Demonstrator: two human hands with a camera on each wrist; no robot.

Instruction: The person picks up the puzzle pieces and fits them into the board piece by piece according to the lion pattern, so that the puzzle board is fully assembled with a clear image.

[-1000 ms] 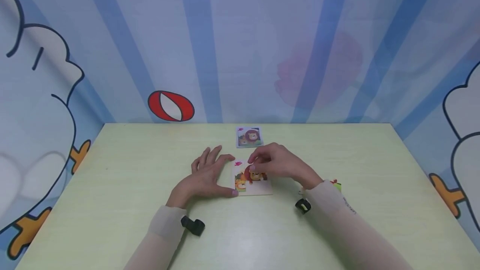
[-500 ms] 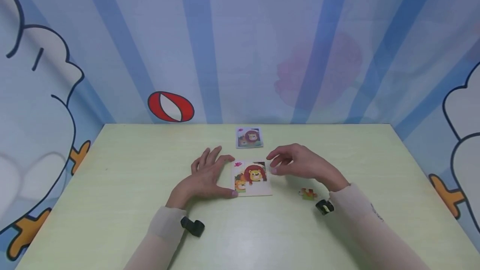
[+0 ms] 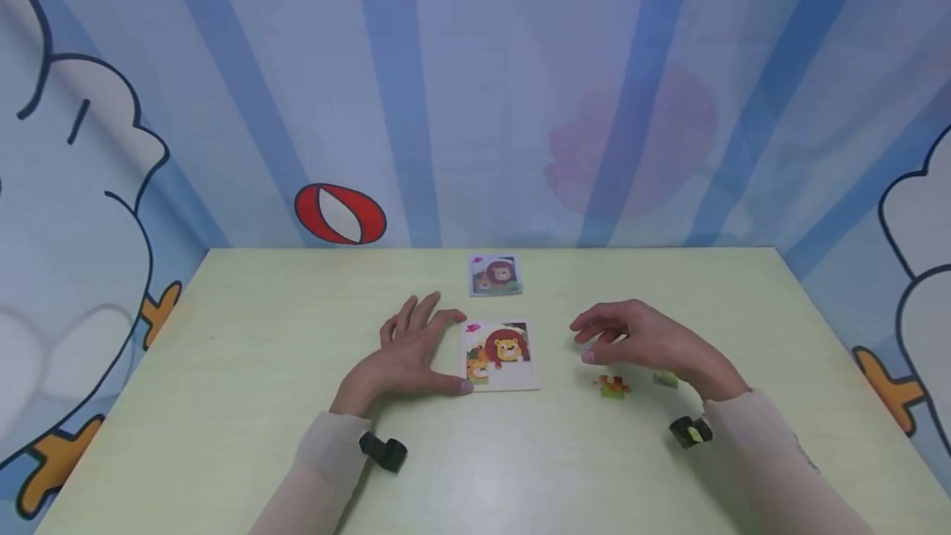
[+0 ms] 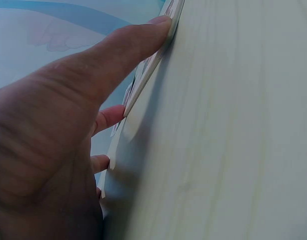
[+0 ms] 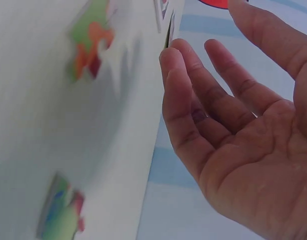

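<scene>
A small square puzzle board (image 3: 502,381) lies at mid-table. Joined pieces showing a lion (image 3: 508,347) and a cub fill its upper and left parts; a pale strip shows at lower right. My left hand (image 3: 401,357) rests at the board's left side, thumb on the lower corner, index finger at the upper one, other fingers spread. In the left wrist view the thumb (image 4: 138,42) presses the board's edge. My right hand (image 3: 646,341) hovers right of the board, fingers loosely bent, holding nothing. Below it lie an orange-and-green puzzle piece (image 3: 612,387) and a green puzzle piece (image 3: 666,379).
A picture card (image 3: 495,275) with the same lion scene lies behind the board, near the table's back edge. The pale wooden table (image 3: 297,287) meets a blue striped cloth backdrop (image 3: 475,106). Each wrist wears a black strap-on camera.
My right hand has moved from the lion piece on the board away to the right, uncovering that piece and the loose pieces. My left hand stays at the board.
</scene>
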